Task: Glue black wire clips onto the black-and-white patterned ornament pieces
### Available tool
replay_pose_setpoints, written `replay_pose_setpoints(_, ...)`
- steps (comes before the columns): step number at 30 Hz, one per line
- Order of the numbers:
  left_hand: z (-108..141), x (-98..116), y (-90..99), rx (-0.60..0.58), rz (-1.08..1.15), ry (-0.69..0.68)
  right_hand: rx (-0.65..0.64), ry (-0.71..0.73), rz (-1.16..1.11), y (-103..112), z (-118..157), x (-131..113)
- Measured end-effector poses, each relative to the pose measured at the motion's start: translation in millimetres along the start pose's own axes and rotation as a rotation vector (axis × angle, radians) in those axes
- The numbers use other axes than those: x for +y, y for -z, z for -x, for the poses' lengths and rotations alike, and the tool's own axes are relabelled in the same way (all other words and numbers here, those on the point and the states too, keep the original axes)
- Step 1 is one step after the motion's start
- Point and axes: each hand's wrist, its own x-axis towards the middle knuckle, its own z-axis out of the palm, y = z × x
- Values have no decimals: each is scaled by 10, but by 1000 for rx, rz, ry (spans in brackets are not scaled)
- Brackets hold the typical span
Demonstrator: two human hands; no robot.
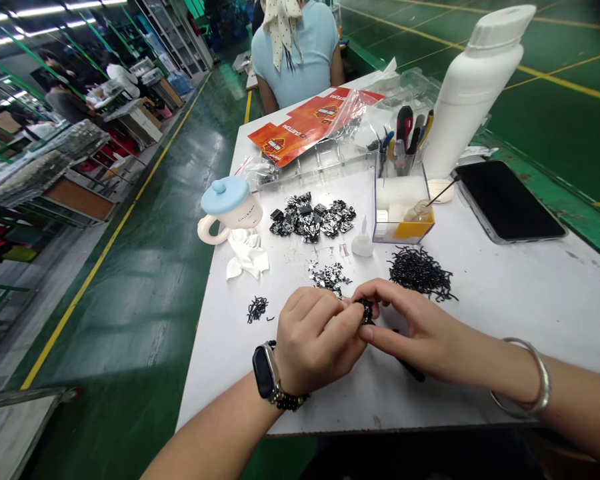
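Between my two hands is a small black part (365,311), mostly covered by fingers. My left hand (320,337) is closed, with its thumb and fingers pressed against the part. My right hand (410,327) pinches the same part from the other side. A dark slim tool (411,371) lies on the table below my right hand, partly hidden. Just beyond my hands is a pile of small silver pieces (330,277). Thin black curved strips (420,272) are heaped to the right, with a smaller heap of strips (257,309) at left. Black-and-silver parts (310,217) are spread farther back.
A lidded mug (233,203) and crumpled tissue (247,253) stand at left. Farther right are a small white dropper bottle (363,243), a clear tool box (403,207), a tall white bottle (473,93) and a phone (507,200). Orange cards (305,127) lie behind; a person (297,53) sits beyond.
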Motion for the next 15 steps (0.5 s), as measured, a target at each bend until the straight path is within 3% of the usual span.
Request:
replay_pose_setpoints(5, 13, 11, -5, 12, -60, -37, 17, -75, -141, -64, 13, -42)
replay_pose_setpoints(15, -7, 51, -26, 14, -138, -77, 84, -113, -191, -175, 41, -59)
